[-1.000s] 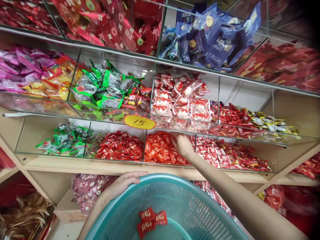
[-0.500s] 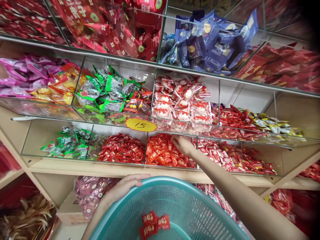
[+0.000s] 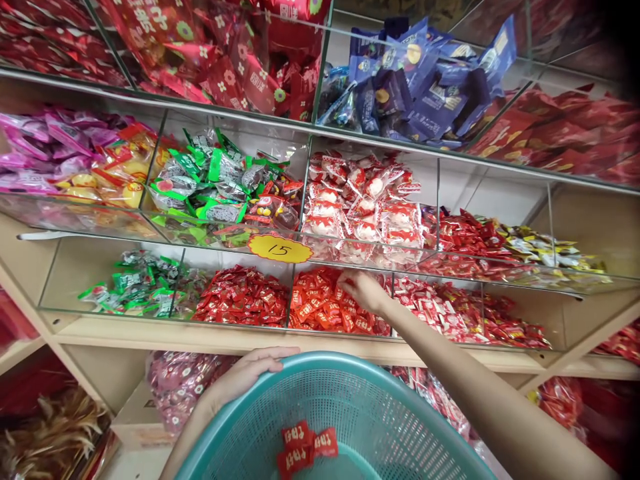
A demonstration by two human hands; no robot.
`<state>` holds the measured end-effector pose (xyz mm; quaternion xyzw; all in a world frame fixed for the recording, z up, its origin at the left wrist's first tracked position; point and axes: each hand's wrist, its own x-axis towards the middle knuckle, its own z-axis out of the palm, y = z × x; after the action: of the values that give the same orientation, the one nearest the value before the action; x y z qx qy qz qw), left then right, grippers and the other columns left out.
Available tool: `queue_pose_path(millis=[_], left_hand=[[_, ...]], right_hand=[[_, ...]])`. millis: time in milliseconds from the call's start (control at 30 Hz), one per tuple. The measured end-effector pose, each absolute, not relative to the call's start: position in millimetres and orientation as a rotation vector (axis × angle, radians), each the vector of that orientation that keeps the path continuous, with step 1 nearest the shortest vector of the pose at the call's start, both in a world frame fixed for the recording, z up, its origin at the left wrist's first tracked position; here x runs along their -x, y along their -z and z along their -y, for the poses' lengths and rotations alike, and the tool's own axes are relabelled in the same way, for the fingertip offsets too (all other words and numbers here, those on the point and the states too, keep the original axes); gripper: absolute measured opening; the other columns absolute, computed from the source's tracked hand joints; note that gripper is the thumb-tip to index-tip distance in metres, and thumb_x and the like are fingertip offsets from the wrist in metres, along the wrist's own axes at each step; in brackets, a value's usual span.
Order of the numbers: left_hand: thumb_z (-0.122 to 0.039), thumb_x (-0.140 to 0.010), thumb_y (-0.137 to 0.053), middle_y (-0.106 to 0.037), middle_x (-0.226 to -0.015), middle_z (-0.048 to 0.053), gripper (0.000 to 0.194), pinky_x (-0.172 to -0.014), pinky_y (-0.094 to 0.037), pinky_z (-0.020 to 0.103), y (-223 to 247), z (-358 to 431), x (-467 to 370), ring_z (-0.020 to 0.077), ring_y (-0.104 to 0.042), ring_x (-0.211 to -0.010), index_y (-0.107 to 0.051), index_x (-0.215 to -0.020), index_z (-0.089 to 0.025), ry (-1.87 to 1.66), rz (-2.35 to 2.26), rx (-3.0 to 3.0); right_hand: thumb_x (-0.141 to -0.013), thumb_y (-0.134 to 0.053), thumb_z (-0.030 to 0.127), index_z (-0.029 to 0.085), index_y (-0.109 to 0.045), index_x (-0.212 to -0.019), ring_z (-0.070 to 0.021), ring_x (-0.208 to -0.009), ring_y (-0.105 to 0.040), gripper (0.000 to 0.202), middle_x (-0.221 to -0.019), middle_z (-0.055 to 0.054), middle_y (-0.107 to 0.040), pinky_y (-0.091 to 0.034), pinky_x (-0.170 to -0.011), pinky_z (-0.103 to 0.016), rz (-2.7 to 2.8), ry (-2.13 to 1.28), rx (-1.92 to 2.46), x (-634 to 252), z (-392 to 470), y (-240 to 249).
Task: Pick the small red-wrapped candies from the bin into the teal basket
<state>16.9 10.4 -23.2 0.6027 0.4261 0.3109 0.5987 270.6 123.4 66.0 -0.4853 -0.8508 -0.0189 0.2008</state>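
- Two bare hands: the left hand [image 3: 253,373] low and nearer the wearer, the right hand [image 3: 363,291] farther forward, above and to the right of it.
- One teal plastic basket [image 3: 390,407], perforated wall; its rim is grasped by the left hand, its bowl spreads to the right of that hand, below the right.
- Three red packets [image 3: 299,457] with pale lettering, lying together inside the basket, below and to the right of the left hand.
- One lot of orange-red candies [image 3: 320,303], in the shelf compartment at the right hand's fingers, which are bent; whether they pinch a candy, cannot tell.
- One lot of darker red candies [image 3: 243,297], next compartment to the left of the right hand.
- One lot of red-and-white candies [image 3: 425,307], just right of the right hand, partly behind its forearm.
- One yellow tag [image 3: 280,249], marked 15, above and left of the right hand.
- One lot of red-and-white wrapped sweets [image 3: 365,193], on the tier directly above the right hand.
- One lot of blue packets [image 3: 440,93], higher again, above and right of the same hand.
- One flowered bag [image 3: 173,390], left of the left hand.
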Motion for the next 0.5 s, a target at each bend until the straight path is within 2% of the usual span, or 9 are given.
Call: queue_pose_path(millis=[100,300,500], left_hand=[[-0.022,-0.068,-0.049,-0.057,-0.115,-0.005,0.04,-0.099,-0.026,0.031,19.5,-7.7,-17.9,0.0205,-0.044,-0.112,-0.056,-0.108,-0.025,-0.724,-0.993,-1.386],[-0.022,-0.069,-0.048,-0.055,-0.118,-0.005,0.041,-0.1,-0.024,0.03,17.4,-5.0,-18.8,0.0198,-0.043,-0.114,-0.054,-0.11,-0.023,-0.736,-0.982,-1.387],[-0.019,-0.07,-0.048,-0.055,-0.119,-0.004,0.041,-0.101,-0.023,0.03,18.3,-6.3,-18.8,0.0195,-0.041,-0.115,-0.054,-0.11,-0.022,-0.738,-0.973,-1.41]], right_hand=[[-0.08,-0.04,0.024,0.018,-0.061,-0.086,-0.0147,-0.08,-0.054,0.022,-0.085,-0.004,-0.062,-0.036,-0.074,-0.023,2.283,-0.004,1.251,-271.1,-104.8,-68.8],[-0.08,-0.042,0.03,0.017,-0.059,-0.078,-0.0162,-0.081,-0.051,0.021,-0.083,-0.006,-0.058,-0.037,-0.075,-0.028,2.027,-0.17,1.138,-261.2,-38.8,-73.3],[-0.077,-0.043,0.04,0.016,-0.056,-0.071,-0.0113,-0.061,-0.048,0.027,-0.065,-0.001,-0.056,-0.037,-0.056,-0.022,1.838,-1.015,1.347,-248.4,32.6,-23.7]])
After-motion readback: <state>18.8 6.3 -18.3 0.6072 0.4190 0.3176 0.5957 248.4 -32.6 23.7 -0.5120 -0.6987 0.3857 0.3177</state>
